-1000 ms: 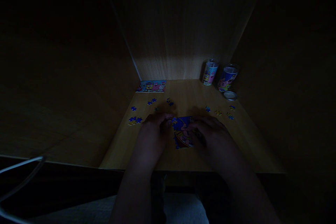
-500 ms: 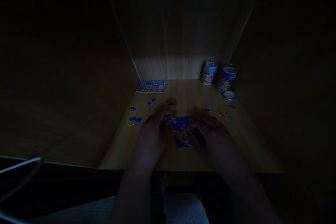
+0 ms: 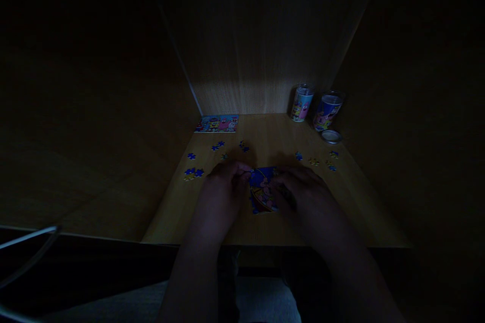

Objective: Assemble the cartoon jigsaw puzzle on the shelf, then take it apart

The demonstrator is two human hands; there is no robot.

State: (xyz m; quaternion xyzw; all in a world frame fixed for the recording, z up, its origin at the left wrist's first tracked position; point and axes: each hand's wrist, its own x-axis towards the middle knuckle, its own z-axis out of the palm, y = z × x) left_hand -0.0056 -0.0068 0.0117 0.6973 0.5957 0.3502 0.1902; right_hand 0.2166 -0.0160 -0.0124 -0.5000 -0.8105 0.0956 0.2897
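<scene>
A partly joined jigsaw puzzle [image 3: 263, 189], blue with cartoon figures in a brown boat, lies on the wooden surface between my hands. At its upper left corner, my left hand [image 3: 226, 184] is closed, thumb and forefinger pinched on a small puzzle piece that the fingertips mostly hide. My right hand [image 3: 301, 186] is curled over the puzzle's right edge, gripping it and covering part of that side. Loose puzzle pieces lie beyond both hands: blue ones [image 3: 199, 173] to the left and yellowish ones [image 3: 313, 161] to the right. Dim light blurs the finger detail.
Two clear-topped cans with cartoon prints, one light blue [image 3: 301, 106] and one dark blue [image 3: 326, 113], stand at the back right. A round lid [image 3: 331, 136] lies before them. A rectangular cartoon picture [image 3: 216, 123] lies back left. Wooden panels enclose the back and sides.
My left fingertips have moved slightly right and closed in on the puzzle's upper left corner, covering the piece that showed there. My right hand has stayed nearly still.
</scene>
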